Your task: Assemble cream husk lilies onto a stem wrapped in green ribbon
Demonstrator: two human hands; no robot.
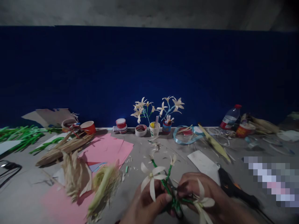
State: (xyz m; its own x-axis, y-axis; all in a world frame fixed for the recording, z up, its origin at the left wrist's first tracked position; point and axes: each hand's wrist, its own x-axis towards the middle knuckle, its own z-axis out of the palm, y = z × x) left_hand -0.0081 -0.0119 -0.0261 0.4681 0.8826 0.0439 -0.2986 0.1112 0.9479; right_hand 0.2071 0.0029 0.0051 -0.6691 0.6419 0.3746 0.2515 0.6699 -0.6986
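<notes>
My left hand (156, 199) is closed around the green-wrapped stems (166, 186) of an artificial flower spray. A flower with long white petals (151, 177) opens above its fingers, and smaller pale blooms (173, 159) top the other stems. My right hand (199, 186) pinches a separate-looking green stem (187, 200) close beside the spray. That stem carries a white flower (203, 203) hanging below the right fingers. Something dark and metallic shows between the hands, too hidden to name. Whether the two stems touch, I cannot tell.
Two cups with finished flowers (154, 129) stand at the back beside a dark blue panel. Dried corn husks (76, 174), a stripped corn cob (102, 189) and pink paper (107, 147) lie left. A black glue gun (233, 188) and plastic bottle (231, 117) are right.
</notes>
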